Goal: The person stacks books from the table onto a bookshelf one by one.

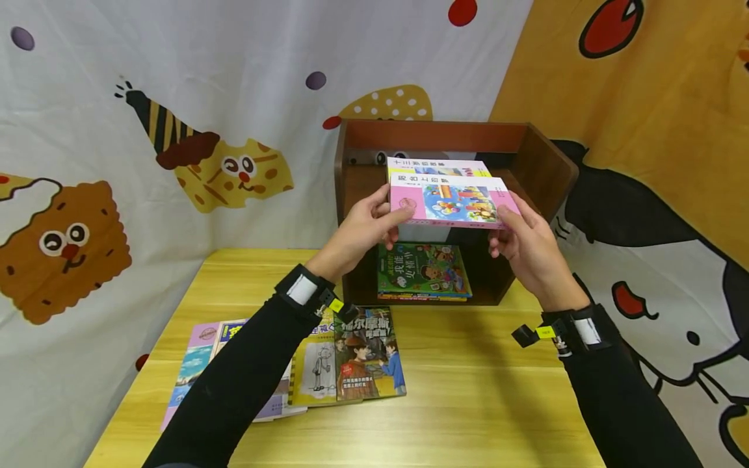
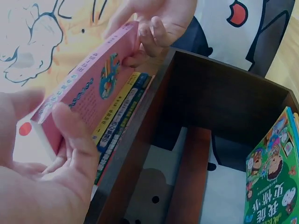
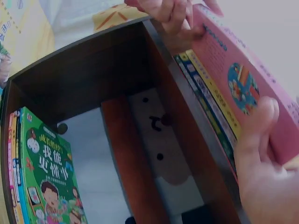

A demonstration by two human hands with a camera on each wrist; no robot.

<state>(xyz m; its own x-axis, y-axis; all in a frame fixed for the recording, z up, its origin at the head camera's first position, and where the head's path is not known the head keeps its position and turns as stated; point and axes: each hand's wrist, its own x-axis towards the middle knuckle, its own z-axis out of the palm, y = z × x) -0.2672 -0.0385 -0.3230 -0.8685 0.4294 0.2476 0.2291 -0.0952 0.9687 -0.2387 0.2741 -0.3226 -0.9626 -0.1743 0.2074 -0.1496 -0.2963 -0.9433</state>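
Note:
Both hands hold a pink book [image 1: 456, 201] by its two short ends, above the shelf's middle board. My left hand [image 1: 365, 227] pinches the left end, thumb on the cover; my right hand [image 1: 529, 244] grips the right end the same way. Just behind and beneath it, a stack with a yellow and white top book [image 1: 439, 166] lies on the upper level of the brown shelf [image 1: 433, 138]. In the left wrist view the pink book [image 2: 100, 79] is over several stacked books [image 2: 122, 109], spines showing. The right wrist view shows the pink book [image 3: 233, 70] tilted over that stack.
On the shelf's lower level lies a stack with a green book [image 1: 421, 270] on top. Several books, among them a detective-picture book [image 1: 368, 354] and a yellow one [image 1: 314, 370], lie overlapping on the wooden table [image 1: 468, 390] at front left, partly under the left sleeve.

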